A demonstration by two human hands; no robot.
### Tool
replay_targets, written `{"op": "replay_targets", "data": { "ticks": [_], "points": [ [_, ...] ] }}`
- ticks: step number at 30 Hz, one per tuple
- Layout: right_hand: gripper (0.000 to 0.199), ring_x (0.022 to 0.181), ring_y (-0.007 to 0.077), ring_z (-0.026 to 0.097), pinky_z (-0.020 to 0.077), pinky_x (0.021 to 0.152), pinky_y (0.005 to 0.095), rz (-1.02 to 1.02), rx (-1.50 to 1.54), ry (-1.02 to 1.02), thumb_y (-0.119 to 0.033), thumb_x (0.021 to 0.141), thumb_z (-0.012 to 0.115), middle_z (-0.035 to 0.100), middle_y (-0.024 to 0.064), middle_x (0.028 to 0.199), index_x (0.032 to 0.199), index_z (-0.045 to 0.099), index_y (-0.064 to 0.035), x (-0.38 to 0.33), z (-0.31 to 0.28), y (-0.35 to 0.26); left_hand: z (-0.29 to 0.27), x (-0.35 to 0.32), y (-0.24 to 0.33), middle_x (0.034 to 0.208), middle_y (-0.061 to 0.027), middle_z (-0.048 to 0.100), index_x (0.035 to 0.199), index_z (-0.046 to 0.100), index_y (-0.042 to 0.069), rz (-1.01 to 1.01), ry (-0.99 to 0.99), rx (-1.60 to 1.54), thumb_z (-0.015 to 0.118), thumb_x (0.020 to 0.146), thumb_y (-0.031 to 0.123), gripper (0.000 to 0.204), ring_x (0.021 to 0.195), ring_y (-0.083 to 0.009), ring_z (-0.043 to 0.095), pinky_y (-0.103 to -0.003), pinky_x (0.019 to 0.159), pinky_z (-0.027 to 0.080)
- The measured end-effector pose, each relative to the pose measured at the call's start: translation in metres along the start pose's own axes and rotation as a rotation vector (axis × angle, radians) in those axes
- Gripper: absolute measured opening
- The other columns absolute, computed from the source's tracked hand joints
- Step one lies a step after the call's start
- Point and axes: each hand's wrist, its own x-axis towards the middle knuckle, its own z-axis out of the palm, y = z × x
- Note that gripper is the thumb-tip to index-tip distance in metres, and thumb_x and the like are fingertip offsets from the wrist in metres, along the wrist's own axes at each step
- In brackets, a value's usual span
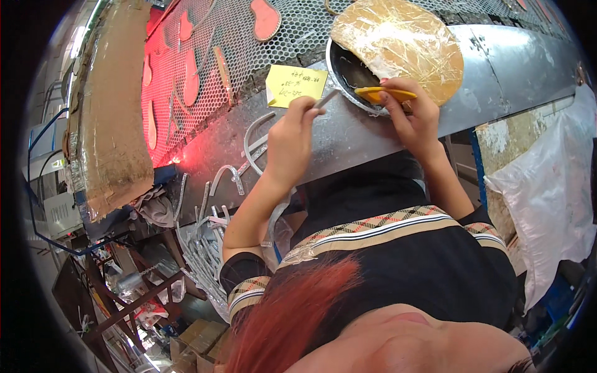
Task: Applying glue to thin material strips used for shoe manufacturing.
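My left hand (291,140) is closed on a thin grey strip (328,98), pinched between thumb and fingers, its free end pointing to the right. My right hand (415,118) grips a flat yellow tool (387,93) over the rim of a round metal pot (331,62). The tool's working end is hard to make out, so its kind is unclear. A tan round board (444,62), streaked with glossy dried film, covers much of the pot. Dark shows inside the uncovered part. Beside my left hand lies a yellow paper note (278,96) with handwriting.
A mesh conveyor (298,37) runs along the far side, carrying pink insoles (265,20) under red light. Curved grey strips (254,133) lie on the metal ledge (348,146); a bundle of strips (202,261) hangs lower left. Cardboard (118,112) stands left, a white plastic bag (553,193) right.
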Motion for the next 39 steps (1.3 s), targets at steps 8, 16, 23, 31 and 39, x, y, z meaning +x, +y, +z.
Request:
{"op": "replay_targets", "data": {
  "ticks": [8, 16, 23, 31, 39],
  "points": [
    [0.020, 0.086, 0.0237, 0.067, 0.0517, 0.074, 0.0295, -0.035, 0.035, 0.027, -0.001, 0.083, 0.065, 0.066, 0.0120, 0.098, 0.102, 0.060, -0.0020, 0.008, 0.000, -0.003, 0.008, 0.023, -0.024, 0.067, -0.0062, 0.065, 0.093, 0.053, 0.000, -0.530, -0.466, -0.560, 0.055, 0.093, 0.016, 0.016, 0.045, -0.0049, 0.044, -0.021, 0.043, 0.034],
    [0.021, 0.083, 0.0246, 0.066, 0.0521, 0.070, 0.0319, -0.066, -0.070, -0.100, 0.000, 0.082, 0.064, 0.064, 0.0120, 0.093, 0.102, 0.059, -0.0021, 0.017, 0.001, -0.001, 0.011, 0.026, -0.025, 0.067, -0.0026, 0.062, 0.095, 0.056, 0.001, -0.494, -0.480, -0.540, 0.052, 0.095, 0.020, 0.019, 0.045, -0.0024, 0.040, -0.019, 0.041, 0.030],
    [0.016, 0.083, 0.0238, 0.065, 0.0510, 0.070, 0.0311, -0.147, -0.203, -0.311, 0.003, 0.082, 0.062, 0.063, 0.0121, 0.095, 0.097, 0.057, -0.0019, 0.016, -0.002, -0.002, 0.003, 0.036, -0.023, 0.067, 0.0010, 0.044, 0.099, 0.051, 0.004, -0.244, 0.122, -1.092, 0.037, 0.101, 0.031, 0.030, 0.054, -0.0068, 0.038, -0.022, 0.050, 0.033],
    [0.016, 0.090, 0.0206, 0.062, 0.0487, 0.079, 0.0279, -0.008, 0.206, 0.115, 0.006, 0.084, 0.059, 0.063, 0.0132, 0.097, 0.098, 0.054, -0.0007, 0.006, 0.010, 0.000, 0.029, 0.047, -0.027, 0.079, -0.0055, 0.046, 0.099, 0.040, 0.006, 0.281, 0.640, -0.970, 0.033, 0.102, 0.034, 0.029, 0.066, -0.0132, 0.041, -0.029, 0.060, 0.037],
    [0.018, 0.090, 0.0220, 0.064, 0.0505, 0.077, 0.0303, -0.076, 0.134, -0.061, 0.004, 0.083, 0.061, 0.063, 0.0122, 0.096, 0.098, 0.055, -0.0022, 0.018, 0.025, -0.003, 0.037, 0.038, -0.027, 0.086, -0.0079, 0.046, 0.100, 0.034, 0.006, 0.412, 0.541, -0.720, 0.030, 0.102, 0.031, 0.026, 0.070, -0.0130, 0.042, -0.028, 0.062, 0.039]
  ]
}}
